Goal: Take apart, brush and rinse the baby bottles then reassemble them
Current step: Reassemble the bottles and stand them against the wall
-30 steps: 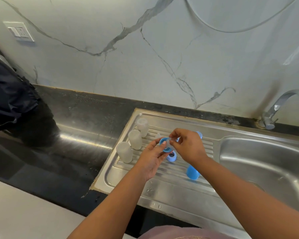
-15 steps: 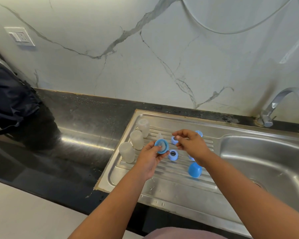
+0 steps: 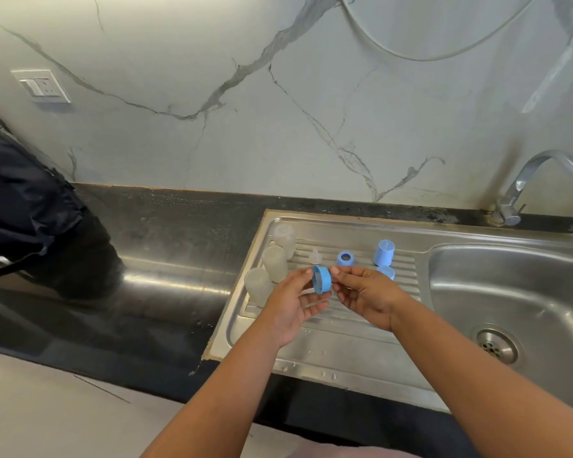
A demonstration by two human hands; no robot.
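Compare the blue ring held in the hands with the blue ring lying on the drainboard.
The held ring is turned on its side, above the drainboard, pinched between the left hand and right hand. The lying ring sits flat, opening up, untouched. Both are blue, round and look alike in size.

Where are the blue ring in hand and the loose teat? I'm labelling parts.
blue ring (image 3: pixel 322 279): head view, on its outer wall.
loose teat (image 3: pixel 315 257): head view, on its clear body, standing on the drainboard.

- Both forearms are bare from the wrists back to the frame edge; no sleeve shows.
- The left hand (image 3: pixel 290 304) and right hand (image 3: pixel 366 297) carry no rings, watch or gloves.
- Pale pinkish cloth (image 3: pixel 344 452) shows far behind the fingers.
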